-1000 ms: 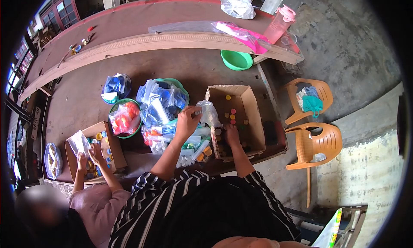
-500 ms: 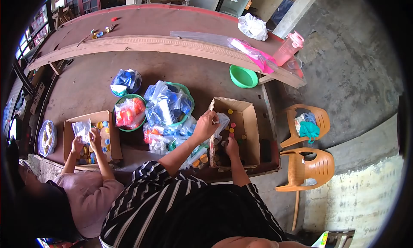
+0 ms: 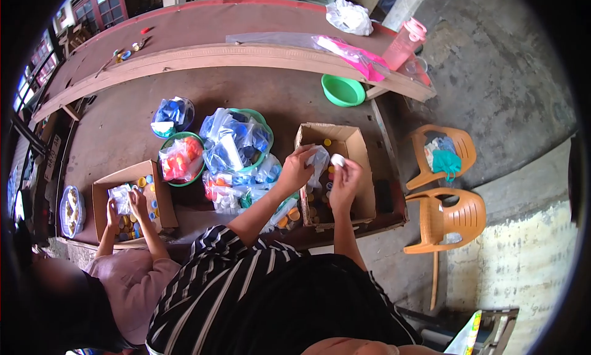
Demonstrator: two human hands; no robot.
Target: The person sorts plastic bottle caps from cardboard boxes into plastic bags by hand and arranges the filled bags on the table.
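My left hand [image 3: 300, 168] pinches a clear plastic bag [image 3: 318, 168] that hangs over the left side of a cardboard box [image 3: 364, 170]. In my right hand [image 3: 346, 181], raised above that box, a white bottle cap [image 3: 338, 160] is held between thumb and fingers. The cap is a short way right of the bag, apart from it. Loose caps in yellow, red and other colours lie on the box's floor, partly covered by my hands.
Left of my box, filled plastic bags [image 3: 225, 189] lie beside a green basket of bagged blue caps [image 3: 234, 139] and a basket of orange-red caps [image 3: 182, 158]. A co-worker's hands [image 3: 126, 204] hold a bag over another cardboard box [image 3: 166, 201]. A green bowl [image 3: 343, 91] stands behind.
My right hand has come up out of the box with a white bottle cap. My left hand still holds the bag. The view has shifted slightly.
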